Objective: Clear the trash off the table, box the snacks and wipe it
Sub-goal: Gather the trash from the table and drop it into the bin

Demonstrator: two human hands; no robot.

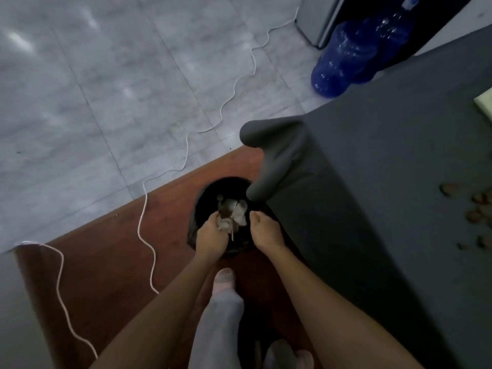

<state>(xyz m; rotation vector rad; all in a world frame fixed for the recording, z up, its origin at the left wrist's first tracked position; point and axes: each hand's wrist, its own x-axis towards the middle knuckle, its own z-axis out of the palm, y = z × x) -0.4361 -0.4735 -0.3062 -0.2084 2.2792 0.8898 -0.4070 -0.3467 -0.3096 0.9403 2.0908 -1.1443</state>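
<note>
Head view, lower centre: my left hand [211,234] grips crumpled trash [231,213] over the black bin [202,201]; my right hand [262,230] pinches the bin's rim; snack crumbs [476,206] lie on the grey tabletop [386,166] at right.

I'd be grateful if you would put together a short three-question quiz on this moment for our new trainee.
1. True or false: the left hand holds crumpled trash over the black bin.
2. Multiple choice: where do the brown snack pieces lie? A) on the red mat B) on the grey-covered table C) in the bin
3. Fill in: the white cable runs across the tiled floor and the ____ mat.

Key
1. True. The right hand is beside it with curled fingers; what it holds, if anything, cannot be told.
2. B, on the grey-covered table.
3. Red: the red mat.
</note>
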